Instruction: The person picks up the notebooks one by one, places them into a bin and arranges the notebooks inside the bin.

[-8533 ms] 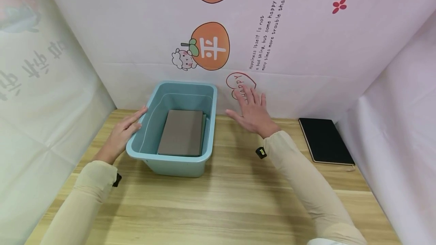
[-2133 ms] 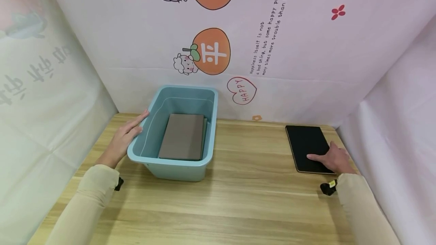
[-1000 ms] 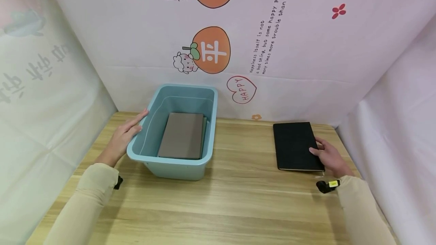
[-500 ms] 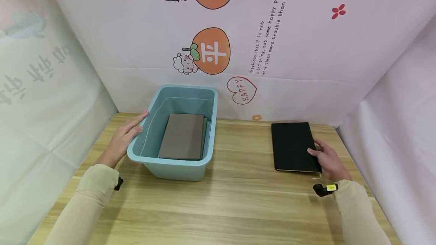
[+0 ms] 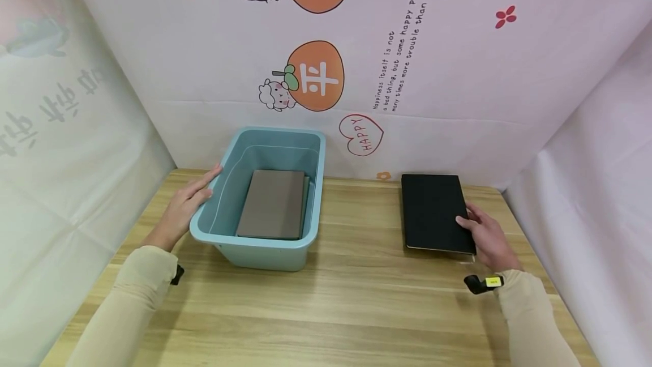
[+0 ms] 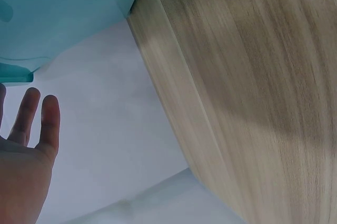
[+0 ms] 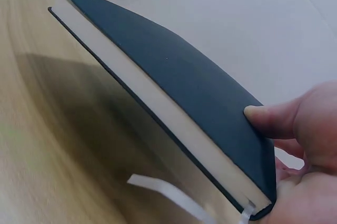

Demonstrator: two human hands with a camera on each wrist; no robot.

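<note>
My right hand (image 5: 490, 238) grips a black notebook (image 5: 435, 212) by its right edge, the thumb on the cover and the other fingers partly hidden beneath. The right wrist view shows the notebook (image 7: 174, 82) tilted up off the table, its pale pages facing the camera and a light ribbon (image 7: 171, 192) hanging from it. My left hand (image 5: 179, 211) rests against the left rim of a light blue plastic bin (image 5: 265, 254), its fingers fairly straight. Inside the bin lies a grey-brown book (image 5: 272, 204), with a greenish book (image 5: 305, 200) partly showing under it.
The wooden table (image 5: 326, 316) runs up to a white printed backdrop (image 5: 448, 72) behind the bin. White cloth walls (image 5: 601, 186) enclose it on both sides. A stretch of table lies between the bin and the notebook.
My right hand has moved from beside the bin to the notebook, drawn it leftward over the table and lifted it slightly. My left hand has stayed at the bin's rim.
</note>
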